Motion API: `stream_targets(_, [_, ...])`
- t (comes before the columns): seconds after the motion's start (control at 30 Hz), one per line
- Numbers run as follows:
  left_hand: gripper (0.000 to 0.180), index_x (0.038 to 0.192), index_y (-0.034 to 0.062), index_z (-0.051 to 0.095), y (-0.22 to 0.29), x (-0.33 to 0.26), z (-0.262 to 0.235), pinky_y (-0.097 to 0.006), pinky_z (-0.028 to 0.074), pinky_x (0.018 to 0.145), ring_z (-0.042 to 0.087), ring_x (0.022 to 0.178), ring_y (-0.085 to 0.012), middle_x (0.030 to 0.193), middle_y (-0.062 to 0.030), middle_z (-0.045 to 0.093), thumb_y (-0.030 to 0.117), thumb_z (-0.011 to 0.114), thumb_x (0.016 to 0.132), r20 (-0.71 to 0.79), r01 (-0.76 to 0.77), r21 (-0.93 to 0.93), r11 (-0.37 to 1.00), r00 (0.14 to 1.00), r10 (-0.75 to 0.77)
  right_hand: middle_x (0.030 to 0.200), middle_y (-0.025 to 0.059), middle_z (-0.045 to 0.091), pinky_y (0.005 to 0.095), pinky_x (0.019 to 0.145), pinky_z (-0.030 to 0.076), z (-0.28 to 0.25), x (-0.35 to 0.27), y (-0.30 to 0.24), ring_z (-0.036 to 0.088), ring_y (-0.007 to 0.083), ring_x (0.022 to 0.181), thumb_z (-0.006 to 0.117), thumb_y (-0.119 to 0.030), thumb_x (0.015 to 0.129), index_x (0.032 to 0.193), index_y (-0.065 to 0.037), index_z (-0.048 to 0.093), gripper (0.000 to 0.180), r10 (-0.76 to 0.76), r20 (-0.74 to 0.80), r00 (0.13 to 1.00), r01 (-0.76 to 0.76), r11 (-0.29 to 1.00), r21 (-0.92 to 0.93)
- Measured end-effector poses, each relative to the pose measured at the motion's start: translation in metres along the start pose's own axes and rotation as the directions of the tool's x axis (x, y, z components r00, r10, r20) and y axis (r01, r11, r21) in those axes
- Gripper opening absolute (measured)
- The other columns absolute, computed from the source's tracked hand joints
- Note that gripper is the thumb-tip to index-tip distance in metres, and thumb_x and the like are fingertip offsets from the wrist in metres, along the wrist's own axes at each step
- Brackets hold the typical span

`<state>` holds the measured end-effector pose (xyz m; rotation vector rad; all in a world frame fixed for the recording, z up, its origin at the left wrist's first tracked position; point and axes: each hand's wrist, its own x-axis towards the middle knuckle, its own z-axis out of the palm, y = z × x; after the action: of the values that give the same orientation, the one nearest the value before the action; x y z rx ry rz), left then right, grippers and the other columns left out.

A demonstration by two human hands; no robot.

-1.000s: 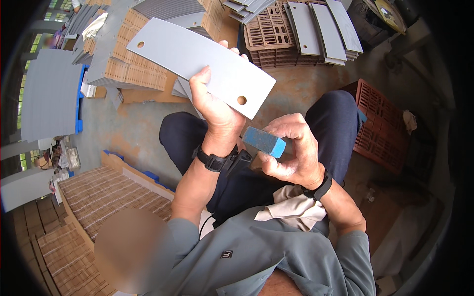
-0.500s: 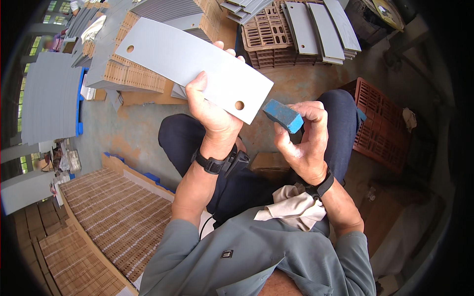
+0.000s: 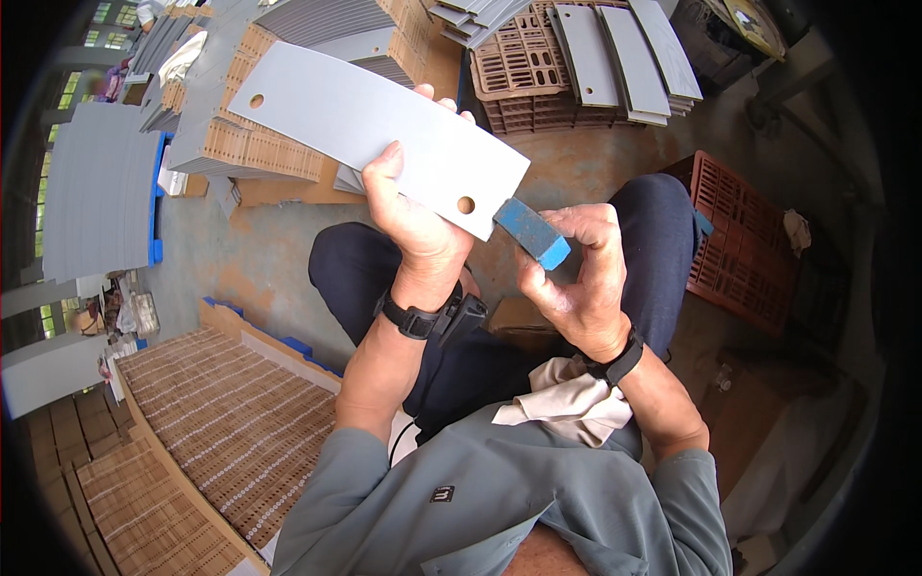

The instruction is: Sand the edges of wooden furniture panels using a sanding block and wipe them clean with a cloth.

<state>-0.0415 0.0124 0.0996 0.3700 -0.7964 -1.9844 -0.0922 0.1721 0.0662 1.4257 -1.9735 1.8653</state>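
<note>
At the far left, a stack of grey sheets (image 3: 96,192) rests on a blue pallet edge, and below it lies a stack of perforated tan boards (image 3: 221,432). Moving right, the left hand (image 3: 413,216) is clenched around a long grey plate (image 3: 375,130) with a round hole near each end, holding it tilted above the person's lap, thumb across its face. Just right of the plate's lower corner, a blue block (image 3: 531,232) touches the plate's short edge; the right hand (image 3: 576,278) grips this block between thumb and fingers. A beige cloth (image 3: 562,403) lies on the lap below that wrist. Further right stands a red-brown plastic crate (image 3: 744,240), and more grey plates (image 3: 615,48) lie on crates at the top.
</note>
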Motion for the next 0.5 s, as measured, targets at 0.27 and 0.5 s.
stream_targets(0.27, [0.062, 0.136, -0.0032, 0.048, -0.003, 0.0, -0.002, -0.048, 0.049, 0.103, 0.059, 0.115, -0.0306, 0.132, -0.0172, 0.058, 0.035, 0.048, 0.086, -0.005, -0.021, 0.021, 1.0, 1.0, 0.021, 0.102, 0.0139, 0.062, 0.0362, 0.078, 0.054, 0.0, 0.003, -0.006, 0.064, 0.0272, 0.09, 0.081, 0.0, 0.073, 0.11, -0.004, 0.054, 0.046, -0.066, 0.028, 0.997, 0.066, 0.998, 0.017])
stream_targets(0.5, [0.063, 0.136, -0.002, 0.05, -0.006, 0.002, -0.008, -0.047, 0.049, 0.101, 0.058, 0.114, -0.0311, 0.126, -0.0179, 0.059, 0.038, 0.048, 0.087, 0.013, 0.025, 0.018, 1.0, 1.0, -0.025, 0.103, 0.0125, 0.064, 0.0365, 0.081, 0.054, -0.001, -0.003, 0.004, 0.063, 0.0256, 0.092, 0.078, 0.003, 0.072, 0.11, -0.004, 0.053, 0.046, 0.116, -0.087, 0.989, -0.108, 0.989, 0.097])
